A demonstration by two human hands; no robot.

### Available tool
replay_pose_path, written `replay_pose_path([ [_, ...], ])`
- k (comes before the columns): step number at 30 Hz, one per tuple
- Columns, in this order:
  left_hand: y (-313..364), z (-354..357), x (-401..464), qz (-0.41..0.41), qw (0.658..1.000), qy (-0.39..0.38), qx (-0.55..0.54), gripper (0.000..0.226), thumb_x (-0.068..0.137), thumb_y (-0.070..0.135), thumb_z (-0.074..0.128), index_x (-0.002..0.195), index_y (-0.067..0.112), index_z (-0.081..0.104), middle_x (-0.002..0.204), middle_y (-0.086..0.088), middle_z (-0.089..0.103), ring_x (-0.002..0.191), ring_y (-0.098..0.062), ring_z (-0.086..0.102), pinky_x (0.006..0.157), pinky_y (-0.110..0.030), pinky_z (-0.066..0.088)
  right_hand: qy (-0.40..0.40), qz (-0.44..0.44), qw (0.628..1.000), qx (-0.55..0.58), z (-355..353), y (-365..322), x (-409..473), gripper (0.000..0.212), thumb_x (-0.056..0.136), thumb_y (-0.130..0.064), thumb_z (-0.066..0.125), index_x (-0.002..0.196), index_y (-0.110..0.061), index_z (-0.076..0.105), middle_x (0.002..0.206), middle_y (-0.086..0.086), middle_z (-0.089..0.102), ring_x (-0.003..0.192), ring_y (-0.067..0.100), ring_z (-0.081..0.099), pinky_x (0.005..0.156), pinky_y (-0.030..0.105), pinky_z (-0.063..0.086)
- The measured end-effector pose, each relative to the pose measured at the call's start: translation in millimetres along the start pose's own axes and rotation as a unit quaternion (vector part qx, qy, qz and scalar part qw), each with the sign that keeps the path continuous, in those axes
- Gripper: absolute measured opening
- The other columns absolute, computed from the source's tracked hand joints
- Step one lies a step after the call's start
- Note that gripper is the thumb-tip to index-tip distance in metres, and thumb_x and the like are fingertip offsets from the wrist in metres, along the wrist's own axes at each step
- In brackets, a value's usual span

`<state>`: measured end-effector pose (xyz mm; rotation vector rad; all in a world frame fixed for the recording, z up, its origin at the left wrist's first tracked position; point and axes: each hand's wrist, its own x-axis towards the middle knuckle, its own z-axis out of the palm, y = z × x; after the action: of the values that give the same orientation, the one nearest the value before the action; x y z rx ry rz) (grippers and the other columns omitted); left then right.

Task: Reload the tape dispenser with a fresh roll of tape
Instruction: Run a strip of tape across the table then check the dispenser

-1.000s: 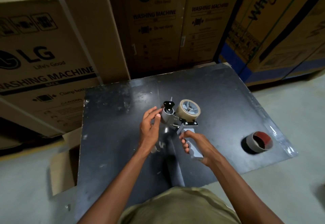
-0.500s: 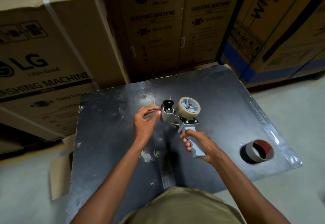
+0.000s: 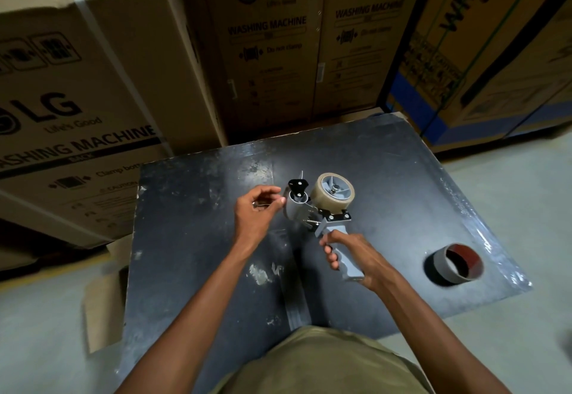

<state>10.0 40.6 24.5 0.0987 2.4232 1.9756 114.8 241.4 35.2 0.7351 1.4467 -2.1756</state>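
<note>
The right hand (image 3: 356, 257) wraps its curled fingers round the grey handle of the tape dispenser (image 3: 322, 208), holding it above the dark table (image 3: 192, 238). A fresh roll of tape (image 3: 332, 192) sits on the dispenser's spindle — beyond the right fingers, well clear of them. The left hand (image 3: 253, 214) hovers just left of the dispenser's front roller, thumb and forefinger curled together; whether they pinch a tape end I cannot tell. An empty tape core (image 3: 455, 263) lies at the table's right.
</note>
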Motion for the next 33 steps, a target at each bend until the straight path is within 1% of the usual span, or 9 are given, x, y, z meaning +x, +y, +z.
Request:
replay_pose_path([
  [3,-1,1,-4,0.019,1.000,0.004,0.025,0.017,0.079,0.007,0.081,0.093,0.017,0.078,0.089,0.004,0.076,0.085,-0.011,0.072,0.081,-0.024,0.058,0.000,0.000,1.000,-0.001,-2,2,-1,0.009,0.090,-0.010,0.064,0.090,-0.001,0.067,0.070,0.008,0.060,0.055,0.014,0.053,0.047,0.023,0.047],
  [5,0,1,-5,0.043,0.998,-0.007,0.055,0.016,0.081,0.006,0.079,0.094,0.016,0.079,0.092,0.003,0.075,0.087,-0.011,0.071,0.081,-0.023,0.058,0.000,0.000,1.000,-0.005,-2,3,-1,0.010,0.087,-0.011,0.067,0.089,-0.002,0.067,0.070,0.008,0.060,0.055,0.014,0.053,0.047,0.023,0.047],
  [9,2,1,-7,0.065,0.993,-0.034,0.098,0.018,0.085,0.005,0.075,0.100,0.015,0.077,0.096,0.004,0.072,0.087,-0.003,0.068,0.080,-0.014,0.055,0.003,0.003,1.000,-0.006,-3,5,-2,0.013,0.082,-0.013,0.069,0.089,-0.002,0.068,0.070,0.008,0.061,0.055,0.015,0.053,0.047,0.023,0.047],
  [12,0,2,-6,0.060,0.991,-0.056,0.107,0.021,0.088,0.006,0.072,0.107,0.013,0.076,0.098,0.003,0.071,0.088,-0.002,0.067,0.081,-0.015,0.055,0.004,0.001,1.000,-0.002,-5,6,-3,0.009,0.086,-0.010,0.067,0.089,-0.002,0.068,0.070,0.008,0.060,0.055,0.015,0.052,0.047,0.023,0.047],
  [16,-1,5,-12,0.061,0.988,-0.090,0.109,0.031,0.088,0.002,0.070,0.117,0.011,0.072,0.102,0.005,0.069,0.092,0.003,0.065,0.085,-0.014,0.053,0.007,0.002,1.000,0.004,-8,7,-4,0.021,0.076,-0.016,0.072,0.091,-0.002,0.067,0.070,0.008,0.060,0.055,0.015,0.053,0.047,0.023,0.047],
  [20,-2,8,-10,0.055,0.994,-0.042,0.089,0.026,0.087,0.006,0.073,0.112,0.013,0.076,0.100,0.001,0.075,0.090,-0.009,0.070,0.082,-0.022,0.057,0.004,-0.002,1.000,0.006,-8,7,-5,0.014,0.083,-0.013,0.069,0.091,-0.002,0.067,0.071,0.008,0.060,0.055,0.014,0.053,0.047,0.023,0.047],
  [25,3,6,-8,0.039,0.996,0.006,0.084,0.022,0.080,0.015,0.082,0.101,0.014,0.077,0.093,0.005,0.076,0.084,-0.004,0.072,0.077,-0.018,0.058,0.004,-0.005,1.000,0.007,-7,6,-6,0.008,0.090,-0.009,0.064,0.091,-0.002,0.066,0.070,0.008,0.059,0.054,0.014,0.052,0.047,0.023,0.047],
  [28,4,6,-10,0.068,0.992,0.002,0.104,0.014,0.081,0.012,0.080,0.094,0.017,0.079,0.087,0.010,0.074,0.083,-0.002,0.070,0.076,-0.015,0.055,0.004,-0.006,1.000,-0.001,-8,7,-6,0.007,0.089,-0.009,0.065,0.089,-0.002,0.067,0.070,0.008,0.060,0.054,0.015,0.052,0.047,0.024,0.047],
  [33,1,5,-11,0.124,0.981,-0.022,0.150,0.017,0.083,0.005,0.077,0.099,0.010,0.079,0.091,0.001,0.076,0.080,-0.004,0.069,0.076,-0.013,0.056,0.007,-0.006,1.000,-0.006,-9,8,-6,0.007,0.088,-0.008,0.066,0.089,-0.002,0.068,0.070,0.009,0.061,0.055,0.016,0.053,0.047,0.024,0.047],
])
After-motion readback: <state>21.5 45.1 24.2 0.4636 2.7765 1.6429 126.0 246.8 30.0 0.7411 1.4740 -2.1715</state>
